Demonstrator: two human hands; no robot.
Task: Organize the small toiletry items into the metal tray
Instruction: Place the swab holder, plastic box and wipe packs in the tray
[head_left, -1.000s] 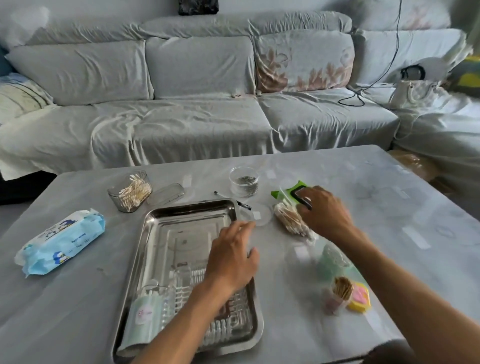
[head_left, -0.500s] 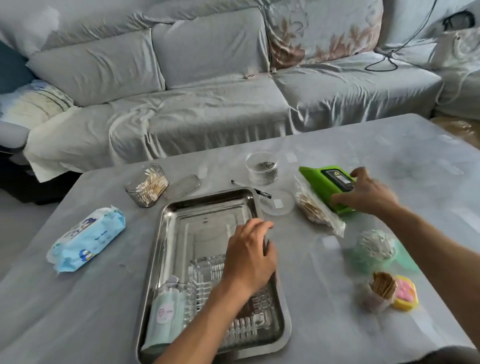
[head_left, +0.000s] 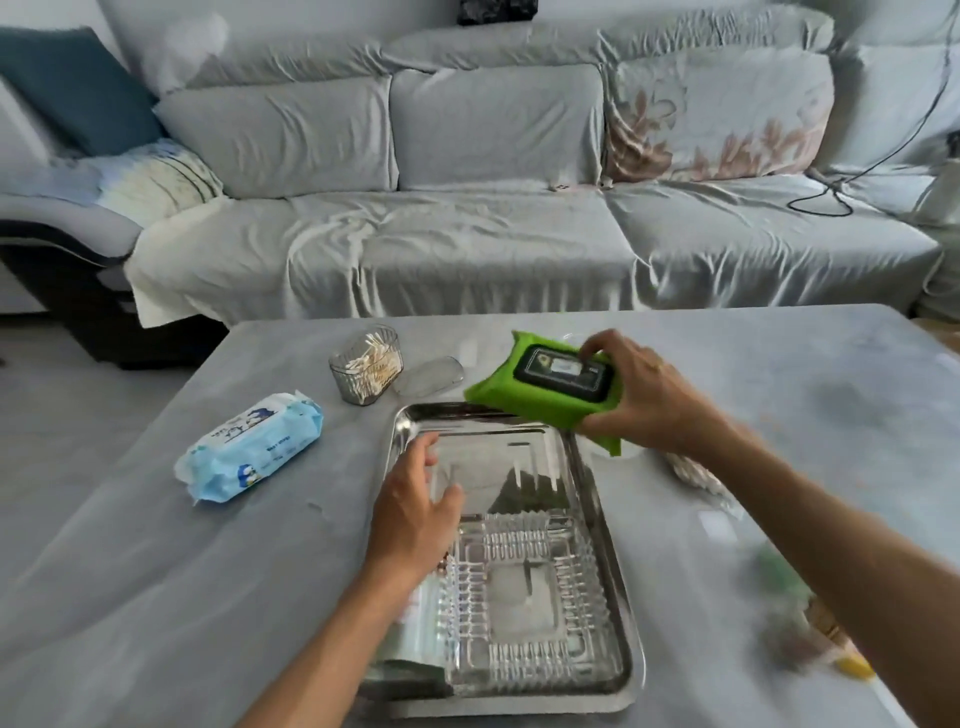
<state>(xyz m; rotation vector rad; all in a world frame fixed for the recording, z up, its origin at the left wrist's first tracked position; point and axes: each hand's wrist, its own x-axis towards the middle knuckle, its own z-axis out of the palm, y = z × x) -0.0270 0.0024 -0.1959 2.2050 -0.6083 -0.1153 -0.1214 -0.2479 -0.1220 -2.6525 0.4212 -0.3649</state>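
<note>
A green wipes pack is held in the right hand, fingers curled over its far edge and thumb under the near side, so that the pack is lifted clear of the worktop and tilted above the far right corner of the metal tray. The left hand is kept over the tray's left part with fingers loosely spread and nothing gripped; whether the tray floor is touched cannot be told. A clear ribbed box already lies in the near half of the tray, with a pale packet beside it, partly hidden by the left forearm.

The step in hand appears to be the carrying-in of the green pack — the far half of the tray is bare and looks meant for it. The next move would call for the pack to be levelled and lowered flat behind the ribbed box, and for the left hand to be drawn aside first. Still outside the tray are a blue wipes pack and a cotton swab jar — both well apart from the right hand.
</note>
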